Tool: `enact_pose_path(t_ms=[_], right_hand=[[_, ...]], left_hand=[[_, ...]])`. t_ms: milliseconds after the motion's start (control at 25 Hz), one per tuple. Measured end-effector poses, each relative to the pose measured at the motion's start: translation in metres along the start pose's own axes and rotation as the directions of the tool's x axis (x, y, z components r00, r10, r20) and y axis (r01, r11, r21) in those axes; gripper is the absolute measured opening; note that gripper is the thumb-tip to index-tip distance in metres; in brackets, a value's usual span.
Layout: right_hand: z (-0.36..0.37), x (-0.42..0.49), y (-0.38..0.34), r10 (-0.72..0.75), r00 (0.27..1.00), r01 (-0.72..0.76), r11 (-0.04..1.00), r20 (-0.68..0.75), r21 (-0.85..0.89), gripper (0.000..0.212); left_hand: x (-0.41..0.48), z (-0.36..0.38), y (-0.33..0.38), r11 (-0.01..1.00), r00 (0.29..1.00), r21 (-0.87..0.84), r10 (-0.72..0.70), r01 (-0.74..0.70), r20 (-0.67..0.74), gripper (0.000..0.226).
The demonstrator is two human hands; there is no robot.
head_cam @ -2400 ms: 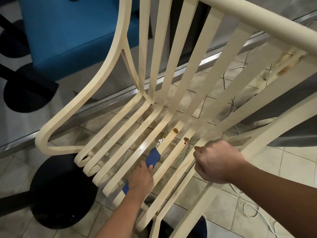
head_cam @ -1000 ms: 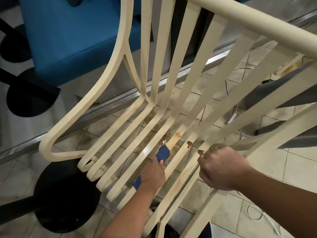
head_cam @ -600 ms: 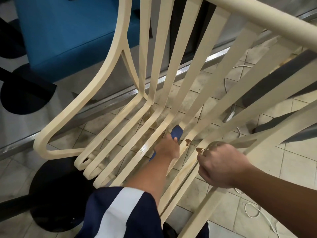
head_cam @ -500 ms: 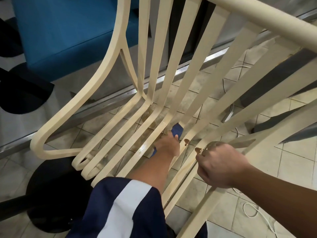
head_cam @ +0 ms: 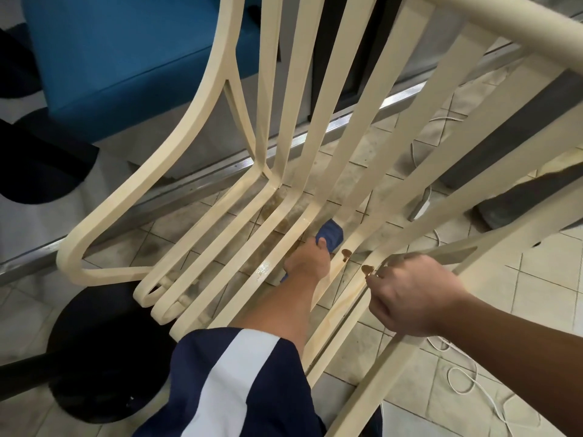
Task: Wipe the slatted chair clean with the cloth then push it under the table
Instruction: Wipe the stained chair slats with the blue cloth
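Worn tiled floor (head_cam: 536, 294) under a cream slatted chair (head_cam: 202, 121).
Nearest, a navy-and-white sleeve (head_cam: 239, 383). The right grip (head_cam: 410, 298) is curled round the chair's right side rail. Just left, the left grip (head_cam: 307, 263) is closed on a blue cloth (head_cam: 330, 234) on a middle seat slat, beside two brown stains (head_cam: 347, 254). Far left, a blue seat (head_cam: 126, 52).

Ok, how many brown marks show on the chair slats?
2 on the chair. One brown mark sits just right of the cloth; the other mark sits beside the right hand. The arms may hide more.
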State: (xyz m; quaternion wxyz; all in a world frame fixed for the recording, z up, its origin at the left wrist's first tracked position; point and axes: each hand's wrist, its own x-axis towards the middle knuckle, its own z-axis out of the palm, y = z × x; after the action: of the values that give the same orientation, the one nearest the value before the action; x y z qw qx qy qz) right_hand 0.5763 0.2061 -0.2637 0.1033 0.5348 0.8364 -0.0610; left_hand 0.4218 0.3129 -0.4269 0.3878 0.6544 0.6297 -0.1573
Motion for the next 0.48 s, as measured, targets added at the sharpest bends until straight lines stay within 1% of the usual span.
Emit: enact_pose_path(t_ms=[80,160,280,360,480], right_hand=[[0.000,0.000,0.000,-0.001,1.000,0.000,1.000,-0.001,-0.026,0.037],[0.000,0.000,-0.001,0.005,1.000,-0.005,0.999,0.004,-0.034,0.037],[0.001,0.001,-0.001,0.009,1.000,-0.009,1.000,0.004,-0.012,0.035],[0.000,0.000,-0.002,0.015,1.000,-0.015,1.000,0.000,0.006,0.033],[-0.001,0.001,-0.002,0.022,1.000,-0.022,1.000,-0.004,0.003,0.034]], left_hand=[[-0.006,-0.003,-0.009,0.997,0.999,-0.073,-0.028,0.030,0.033,0.058],[-0.017,-0.004,-0.027,0.993,0.999,-0.111,-0.027,0.032,0.047,0.059],[-0.045,0.000,-0.063,0.993,1.000,-0.116,-0.027,0.028,0.014,0.055],[-0.068,0.003,-0.087,0.993,0.998,-0.108,-0.057,0.056,-0.009,0.052],[-0.093,0.006,-0.117,0.992,0.993,-0.045,-0.117,0.117,-0.012,0.050]])
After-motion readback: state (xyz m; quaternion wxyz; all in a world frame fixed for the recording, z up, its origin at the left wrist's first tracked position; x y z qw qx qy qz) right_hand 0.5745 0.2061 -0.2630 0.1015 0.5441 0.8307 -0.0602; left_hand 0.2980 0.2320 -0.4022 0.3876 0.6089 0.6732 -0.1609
